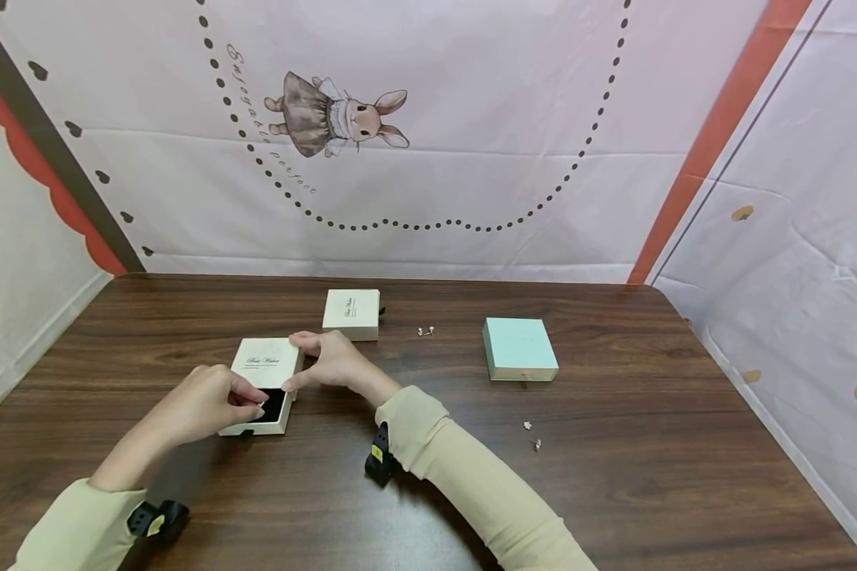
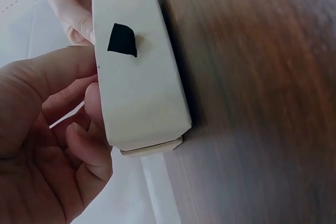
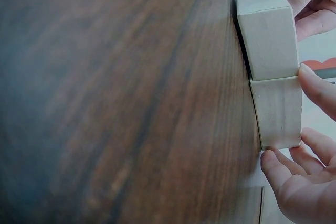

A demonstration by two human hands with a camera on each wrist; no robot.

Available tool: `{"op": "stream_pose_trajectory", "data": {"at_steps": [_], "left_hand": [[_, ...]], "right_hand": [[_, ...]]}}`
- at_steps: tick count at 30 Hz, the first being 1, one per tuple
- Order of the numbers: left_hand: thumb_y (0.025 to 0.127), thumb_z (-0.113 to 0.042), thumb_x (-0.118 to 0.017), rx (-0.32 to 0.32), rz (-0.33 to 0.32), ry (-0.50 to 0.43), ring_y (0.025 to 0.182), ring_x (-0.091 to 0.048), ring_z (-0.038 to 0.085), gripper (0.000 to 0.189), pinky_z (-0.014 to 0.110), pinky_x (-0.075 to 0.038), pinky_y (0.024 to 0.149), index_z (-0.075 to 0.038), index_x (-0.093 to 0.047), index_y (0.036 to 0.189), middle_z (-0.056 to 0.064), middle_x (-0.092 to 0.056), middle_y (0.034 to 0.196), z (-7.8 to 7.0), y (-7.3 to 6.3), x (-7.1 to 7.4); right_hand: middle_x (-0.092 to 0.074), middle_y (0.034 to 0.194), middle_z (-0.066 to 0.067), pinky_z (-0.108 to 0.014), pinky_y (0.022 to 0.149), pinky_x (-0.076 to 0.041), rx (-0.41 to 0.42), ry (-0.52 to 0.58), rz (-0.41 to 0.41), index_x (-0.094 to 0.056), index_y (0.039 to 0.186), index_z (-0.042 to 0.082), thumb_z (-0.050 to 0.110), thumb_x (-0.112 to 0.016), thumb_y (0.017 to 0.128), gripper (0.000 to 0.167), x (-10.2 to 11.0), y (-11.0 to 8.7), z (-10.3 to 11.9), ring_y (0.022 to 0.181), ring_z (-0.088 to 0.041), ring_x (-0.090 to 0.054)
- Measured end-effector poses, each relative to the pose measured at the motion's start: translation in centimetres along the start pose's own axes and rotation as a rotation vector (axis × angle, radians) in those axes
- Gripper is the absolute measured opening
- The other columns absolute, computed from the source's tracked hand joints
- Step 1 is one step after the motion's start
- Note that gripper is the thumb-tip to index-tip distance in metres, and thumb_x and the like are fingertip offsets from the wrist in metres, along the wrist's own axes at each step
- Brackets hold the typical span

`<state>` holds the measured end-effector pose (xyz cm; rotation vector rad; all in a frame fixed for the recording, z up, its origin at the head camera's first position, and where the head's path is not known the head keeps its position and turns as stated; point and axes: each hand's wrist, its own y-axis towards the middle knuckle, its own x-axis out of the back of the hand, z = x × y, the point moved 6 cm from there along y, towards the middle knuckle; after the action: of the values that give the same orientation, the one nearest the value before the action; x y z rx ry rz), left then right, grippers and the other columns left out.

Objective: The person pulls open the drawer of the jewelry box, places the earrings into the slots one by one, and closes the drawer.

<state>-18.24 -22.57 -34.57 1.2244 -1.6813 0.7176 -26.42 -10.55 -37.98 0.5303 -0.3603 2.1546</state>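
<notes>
A white drawer gift box (image 1: 266, 361) with script on its lid stands at the left of the table, its drawer (image 1: 253, 429) pulled out toward me and lined in black. Over the lining, my left hand (image 1: 203, 404) brings thumb and forefinger together on a tiny pale piece (image 1: 263, 404), too small to name. The drawer's front with its black pull tab (image 2: 122, 40) hides those fingertips in the left wrist view. My right hand (image 1: 336, 365) holds the box sleeve (image 3: 278, 114), thumb near the seam and fingers at the far end.
Behind stands a second white box (image 1: 352, 311), closed, with small earrings (image 1: 425, 331) beside it. A mint-green box (image 1: 520, 349) is to the right. Nearer me lie a flower-shaped stud (image 1: 527, 426) and another small earring (image 1: 537, 445). Printed cloth (image 1: 471, 143) hangs behind the table.
</notes>
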Motion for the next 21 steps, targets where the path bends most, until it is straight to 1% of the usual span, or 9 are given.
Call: {"op": "stream_pose_trajectory", "data": {"at_steps": [6, 10, 12, 17, 21], "left_hand": [[0.071, -0.008, -0.072, 0.016, 0.008, 0.01, 0.05, -0.043, 0.001, 0.007, 0.021, -0.036, 0.046, -0.01, -0.074, 0.077, -0.005, -0.067, 0.068, -0.02, -0.15, 0.36], [0.07, -0.008, -0.073, 0.001, -0.002, 0.027, 0.051, -0.043, 0.001, 0.007, 0.022, -0.035, 0.046, -0.01, -0.075, 0.077, -0.005, -0.067, 0.067, -0.06, -0.16, 0.52], [0.071, -0.008, -0.073, 0.004, 0.008, 0.017, 0.051, -0.043, 0.001, 0.007, 0.021, -0.036, 0.046, -0.01, -0.075, 0.077, -0.006, -0.067, 0.068, 0.03, -0.13, 0.46], [0.072, -0.009, -0.072, -0.012, 0.039, -0.028, 0.049, -0.04, -0.001, 0.008, 0.021, -0.035, 0.045, -0.011, -0.075, 0.079, -0.008, -0.067, 0.068, 0.02, -0.11, 0.23], [0.073, -0.01, -0.073, -0.032, 0.047, -0.032, 0.052, -0.043, -0.003, 0.008, 0.02, -0.037, 0.047, -0.011, -0.075, 0.08, -0.008, -0.068, 0.07, -0.02, -0.06, 0.04]], "right_hand": [[-0.05, 0.132, 0.007, -0.012, 0.089, -0.036, -0.01, 0.029, -0.007, -0.052, 0.129, 0.012, 0.015, -0.084, 0.063, 0.074, 0.03, -0.01, -0.08, 0.115, -0.002, -0.048], [-0.05, 0.132, 0.007, -0.012, 0.09, -0.035, -0.012, 0.032, -0.014, -0.052, 0.129, 0.011, 0.015, -0.084, 0.062, 0.074, 0.08, 0.02, -0.04, 0.115, -0.002, -0.048], [-0.05, 0.132, 0.007, -0.012, 0.09, -0.035, -0.012, 0.03, -0.011, -0.052, 0.129, 0.011, 0.015, -0.084, 0.062, 0.074, 0.07, 0.03, -0.04, 0.115, -0.002, -0.048], [-0.05, 0.133, 0.006, -0.012, 0.09, -0.035, -0.015, 0.02, -0.005, -0.051, 0.13, 0.011, 0.015, -0.084, 0.063, 0.075, -0.01, 0.04, -0.1, 0.116, -0.002, -0.048], [-0.05, 0.133, 0.006, -0.012, 0.09, -0.035, -0.013, 0.024, -0.002, -0.051, 0.13, 0.011, 0.015, -0.084, 0.063, 0.074, -0.1, 0.05, -0.12, 0.116, -0.002, -0.047]]}}
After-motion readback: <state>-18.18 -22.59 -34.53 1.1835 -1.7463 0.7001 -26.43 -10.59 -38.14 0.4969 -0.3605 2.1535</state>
